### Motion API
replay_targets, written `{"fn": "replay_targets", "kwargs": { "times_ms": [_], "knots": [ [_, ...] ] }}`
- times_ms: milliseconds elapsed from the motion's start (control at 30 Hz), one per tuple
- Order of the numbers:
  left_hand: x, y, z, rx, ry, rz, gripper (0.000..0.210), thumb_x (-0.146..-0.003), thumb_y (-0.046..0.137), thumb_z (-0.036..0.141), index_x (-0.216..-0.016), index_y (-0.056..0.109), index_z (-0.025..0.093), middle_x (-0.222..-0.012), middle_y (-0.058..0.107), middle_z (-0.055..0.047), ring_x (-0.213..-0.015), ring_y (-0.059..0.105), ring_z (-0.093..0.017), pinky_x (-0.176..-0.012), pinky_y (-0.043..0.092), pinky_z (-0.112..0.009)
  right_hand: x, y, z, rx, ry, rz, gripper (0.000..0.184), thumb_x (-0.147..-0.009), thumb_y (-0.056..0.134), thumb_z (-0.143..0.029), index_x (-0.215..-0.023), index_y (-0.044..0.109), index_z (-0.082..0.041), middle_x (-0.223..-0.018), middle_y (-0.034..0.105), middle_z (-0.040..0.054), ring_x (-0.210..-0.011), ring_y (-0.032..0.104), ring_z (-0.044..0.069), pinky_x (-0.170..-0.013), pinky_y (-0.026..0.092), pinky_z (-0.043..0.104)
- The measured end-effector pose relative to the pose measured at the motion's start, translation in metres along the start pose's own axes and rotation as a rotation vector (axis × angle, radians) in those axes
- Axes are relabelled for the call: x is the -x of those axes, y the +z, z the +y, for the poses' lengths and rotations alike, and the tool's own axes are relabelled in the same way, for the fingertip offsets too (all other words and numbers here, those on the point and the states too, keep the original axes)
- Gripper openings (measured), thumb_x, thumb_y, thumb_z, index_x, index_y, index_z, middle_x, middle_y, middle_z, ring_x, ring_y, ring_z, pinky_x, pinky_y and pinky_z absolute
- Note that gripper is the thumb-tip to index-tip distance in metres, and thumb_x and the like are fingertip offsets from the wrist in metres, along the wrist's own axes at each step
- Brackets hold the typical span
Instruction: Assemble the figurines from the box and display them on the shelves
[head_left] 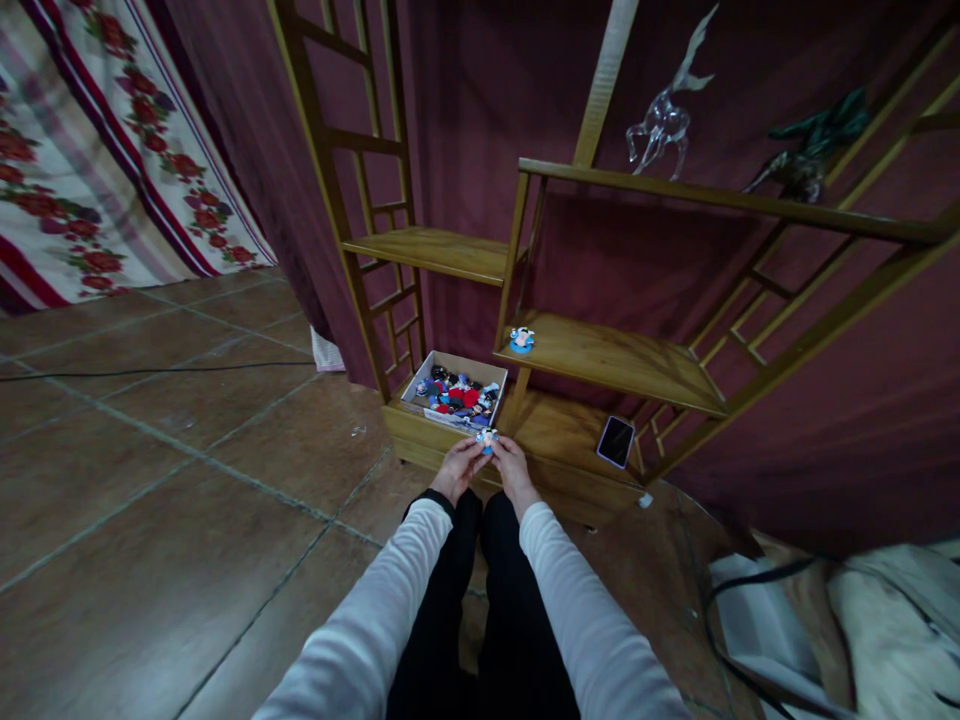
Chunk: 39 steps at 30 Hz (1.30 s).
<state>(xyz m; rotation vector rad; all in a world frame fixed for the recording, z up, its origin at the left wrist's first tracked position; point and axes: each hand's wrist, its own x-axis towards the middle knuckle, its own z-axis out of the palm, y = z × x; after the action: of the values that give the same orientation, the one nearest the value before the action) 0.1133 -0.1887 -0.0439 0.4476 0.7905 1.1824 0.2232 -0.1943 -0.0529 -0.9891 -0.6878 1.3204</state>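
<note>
Between the fingertips of both hands is a small blue-and-white figurine (pixel 487 439). My left hand (pixel 460 467) grips it from the left, and my right hand (pixel 513 466) from the right, both with fingers closed. Just beyond them, a shallow white box (pixel 421 407) holds a heap of small figurines in red, black, blue and purple. A similar blue-and-white figurine (pixel 522 339) with a round blue base stands at the left end of the middle wooden shelf (pixel 615 358). Details of the held figurine are too small to make out.
A tablet or phone (pixel 616 442) leans at the right of the low shelf (pixel 559 425). Higher up stand a clear glass horse (pixel 661 125) and a dark green ornament (pixel 810 150). Bags (pixel 885 620) lie at lower right; a black cable (pixel 150 371) crosses the tiled floor.
</note>
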Motion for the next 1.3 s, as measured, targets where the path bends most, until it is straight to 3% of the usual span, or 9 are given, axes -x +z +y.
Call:
{"fn": "replay_targets", "kwargs": {
  "times_ms": [200, 467, 800, 933, 1067, 1300],
  "knots": [
    [0.006, 0.003, 0.000, -0.004, 0.012, 0.017, 0.019, -0.065, 0.074, 0.011, -0.082, 0.066, 0.012, -0.082, 0.070, -0.007, -0.076, 0.066, -0.014, -0.078, 0.054, -0.029, 0.000, 0.000, 0.001, -0.060, 0.001, 0.047, 0.031, -0.056, 0.075, -0.036, -0.078, 0.066, -0.018, -0.088, 0.069, 0.0047, -0.079, 0.062, 0.017, -0.070, 0.049, 0.028],
    [0.005, 0.003, 0.000, -0.034, 0.049, 0.024, 0.023, -0.059, 0.077, 0.009, -0.079, 0.066, 0.012, -0.079, 0.070, -0.006, -0.076, 0.066, -0.016, -0.078, 0.053, -0.030, 0.001, -0.002, 0.001, -0.004, -0.018, 0.014, 0.030, -0.060, 0.072, -0.036, -0.084, 0.066, -0.019, -0.092, 0.069, 0.0041, -0.083, 0.062, 0.017, -0.073, 0.049, 0.029],
    [0.005, 0.007, -0.005, -0.131, 0.243, 0.118, 0.032, -0.050, 0.080, 0.013, -0.079, 0.065, 0.013, -0.070, 0.068, -0.002, -0.067, 0.062, -0.013, -0.074, 0.049, -0.029, 0.003, 0.006, -0.002, 0.023, 0.043, -0.016, 0.039, -0.059, 0.070, -0.037, -0.095, 0.067, -0.021, -0.102, 0.068, 0.0029, -0.094, 0.060, 0.019, -0.079, 0.048, 0.029],
    [0.004, 0.010, -0.005, -0.194, 0.347, 0.125, 0.039, -0.048, 0.076, 0.007, -0.084, 0.065, 0.015, -0.078, 0.068, -0.002, -0.073, 0.062, -0.013, -0.077, 0.048, -0.028, 0.003, 0.005, -0.005, 0.070, 0.097, -0.017, 0.037, -0.062, 0.068, -0.041, -0.093, 0.067, -0.021, -0.099, 0.069, 0.0025, -0.093, 0.060, 0.019, -0.076, 0.047, 0.027],
    [0.004, 0.012, -0.005, -0.211, 0.362, 0.133, 0.047, -0.047, 0.075, 0.003, -0.090, 0.065, 0.017, -0.083, 0.069, -0.002, -0.079, 0.062, -0.014, -0.080, 0.047, -0.027, 0.004, 0.005, -0.007, 0.039, 0.105, -0.028, 0.034, -0.061, 0.069, -0.036, -0.091, 0.067, -0.020, -0.093, 0.069, 0.0022, -0.086, 0.061, 0.018, -0.076, 0.047, 0.027],
    [0.009, 0.014, -0.005, -0.262, 0.316, 0.098, 0.029, -0.051, 0.078, 0.013, -0.079, 0.069, 0.013, -0.073, 0.070, -0.003, -0.074, 0.063, -0.016, -0.083, 0.046, -0.031, 0.007, 0.005, -0.013, -0.064, 0.085, -0.085, 0.032, -0.061, 0.068, -0.029, -0.092, 0.066, -0.019, -0.090, 0.069, 0.0023, -0.085, 0.061, 0.017, -0.082, 0.046, 0.030]
  ]
}}
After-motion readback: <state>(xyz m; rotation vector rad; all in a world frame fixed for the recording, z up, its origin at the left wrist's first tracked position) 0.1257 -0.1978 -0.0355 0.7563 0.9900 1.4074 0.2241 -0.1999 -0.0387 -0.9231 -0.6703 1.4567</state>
